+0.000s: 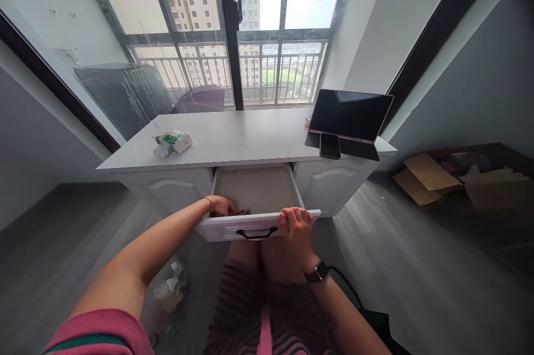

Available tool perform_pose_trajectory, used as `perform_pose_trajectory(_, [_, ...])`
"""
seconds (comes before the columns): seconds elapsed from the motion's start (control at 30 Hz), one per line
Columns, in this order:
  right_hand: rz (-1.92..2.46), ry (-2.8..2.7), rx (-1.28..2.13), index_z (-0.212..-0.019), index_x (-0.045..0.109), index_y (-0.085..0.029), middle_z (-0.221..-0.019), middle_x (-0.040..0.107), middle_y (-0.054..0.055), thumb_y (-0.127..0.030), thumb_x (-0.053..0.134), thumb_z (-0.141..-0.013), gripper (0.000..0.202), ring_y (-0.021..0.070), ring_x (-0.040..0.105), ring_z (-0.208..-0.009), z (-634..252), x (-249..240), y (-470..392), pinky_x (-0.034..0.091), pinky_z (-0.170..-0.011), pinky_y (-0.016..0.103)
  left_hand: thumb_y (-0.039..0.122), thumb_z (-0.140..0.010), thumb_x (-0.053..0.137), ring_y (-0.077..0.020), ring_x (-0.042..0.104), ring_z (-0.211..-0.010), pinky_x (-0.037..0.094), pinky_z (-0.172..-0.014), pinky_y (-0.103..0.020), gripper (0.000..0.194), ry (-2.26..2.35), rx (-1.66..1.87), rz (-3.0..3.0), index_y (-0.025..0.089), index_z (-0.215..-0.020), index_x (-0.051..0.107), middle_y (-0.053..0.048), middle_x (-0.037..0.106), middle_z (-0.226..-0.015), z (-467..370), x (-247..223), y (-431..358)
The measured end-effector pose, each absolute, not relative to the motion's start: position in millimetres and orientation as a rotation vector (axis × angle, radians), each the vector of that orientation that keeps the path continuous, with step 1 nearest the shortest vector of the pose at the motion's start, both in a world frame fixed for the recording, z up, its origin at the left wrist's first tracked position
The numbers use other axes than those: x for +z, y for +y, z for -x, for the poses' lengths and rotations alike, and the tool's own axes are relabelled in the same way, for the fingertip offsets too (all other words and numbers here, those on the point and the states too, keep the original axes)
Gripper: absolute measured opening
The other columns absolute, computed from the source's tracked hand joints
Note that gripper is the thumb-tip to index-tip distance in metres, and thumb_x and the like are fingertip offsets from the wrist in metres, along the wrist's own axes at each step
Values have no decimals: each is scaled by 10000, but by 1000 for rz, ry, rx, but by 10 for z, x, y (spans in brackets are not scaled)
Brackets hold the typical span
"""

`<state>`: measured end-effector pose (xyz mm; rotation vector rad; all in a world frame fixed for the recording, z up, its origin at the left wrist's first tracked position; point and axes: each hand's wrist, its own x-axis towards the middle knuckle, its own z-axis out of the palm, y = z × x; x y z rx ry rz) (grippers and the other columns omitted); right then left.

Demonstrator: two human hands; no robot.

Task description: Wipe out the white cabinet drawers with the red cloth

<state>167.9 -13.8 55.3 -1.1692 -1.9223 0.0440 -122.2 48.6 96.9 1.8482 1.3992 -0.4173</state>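
A white drawer (258, 188) with a dark handle (256, 233) is pulled out from the desk over my lap. My left hand (223, 206) reaches inside its front left corner, fingers curled down and partly hidden by the drawer front. Something small and reddish-brown shows beside those fingers, too unclear to name. My right hand (297, 224) is closed over the top edge of the drawer front, right of the handle, fingers bent inward. That wrist wears a dark watch (320, 271).
On the white desk (250, 135) lie a tissue pack (175, 142), a tablet (350, 114) propped on its cover, and a phone (329, 146). An open cardboard box (496, 188) stands on the floor at right. A plastic bag (170, 285) is low left; a dark bag (377, 324) is low right.
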Motion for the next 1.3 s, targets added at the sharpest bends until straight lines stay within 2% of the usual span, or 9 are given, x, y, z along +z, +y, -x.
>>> perform_pose_trajectory(0.13, [1122,-1987,102,-982,624,-205,-953,670,41,-310,453,-962,202,211,552,-945,-1768,622,-122,357,-880,374,165,-557,540,-156,568,-682,422,-564,-218,393,1387,-196,-1772,152,-911,710,7,678,-744,1372,1291,355])
perform_pose_trajectory(0.23, [1015,-2059,150,-1076,628,-220,-1038,677,47,-282,448,-957,224,208,570,-1009,-1894,658,-97,393,-914,381,175,-584,563,-171,585,-757,442,-620,-230,471,1335,308,-1597,156,-1036,690,-9,683,-837,1551,1581,126])
perform_pose_trajectory(0.37, [1038,-2001,108,-1098,643,-215,-1114,671,79,-294,440,-950,264,233,562,-1113,-2092,654,-68,380,-1002,455,221,-588,681,-183,601,-781,463,-625,-246,463,1521,1010,-1322,159,-1047,676,-37,687,-881,1736,1783,-453])
perform_pose_trajectory(0.5, [1200,-1859,71,-1044,666,-204,-1096,683,87,-324,427,-950,283,262,562,-1127,-2257,604,-35,307,-1052,551,313,-556,750,-178,606,-794,503,-680,-289,444,1737,1824,-980,185,-968,642,-22,665,-893,1580,1497,-1181])
perform_pose_trajectory(0.6, [1206,-1777,192,-1020,673,-192,-1087,675,100,-349,426,-949,301,251,589,-1066,-2309,576,-21,401,-989,502,350,-610,733,-145,565,-673,500,-640,-288,361,2004,2179,-691,199,-917,619,21,613,-762,1213,977,-1600])
perform_pose_trajectory(0.73, [1157,-1690,348,-1023,677,-190,-1070,660,110,-367,425,-945,318,234,603,-1014,-2311,559,-18,484,-894,422,407,-775,613,-193,611,-802,531,-751,-350,328,2392,2021,-629,204,-1033,605,-41,636,-893,661,320,-1730])
perform_pose_trajectory(0.9, [1142,-1694,391,-983,688,-204,-1015,667,88,-381,437,-942,310,223,618,-956,-2343,549,11,494,-854,399,331,-823,564,-270,531,-1135,484,-924,-426,318,2531,1937,-999,191,-1108,564,-132,561,-1158,290,99,-1333])
perform_pose_trajectory(1.17, [1169,-1661,450,-935,704,-195,-996,682,79,-406,445,-946,333,209,631,-931,-2341,582,31,488,-808,345,297,-828,537,-259,557,-986,479,-883,-444,281,2614,1757,-1025,172,-1079,516,-106,564,-991,-48,64,-947])
perform_pose_trajectory(1.3, [1195,-1633,512,-925,712,-200,-982,684,77,-449,397,-960,403,206,628,-908,-2354,585,58,475,-780,331,284,-870,477,-283,552,-1038,483,-878,-454,275,2495,1619,-1303,176,-1111,554,-144,567,-1068,-319,58,-919])
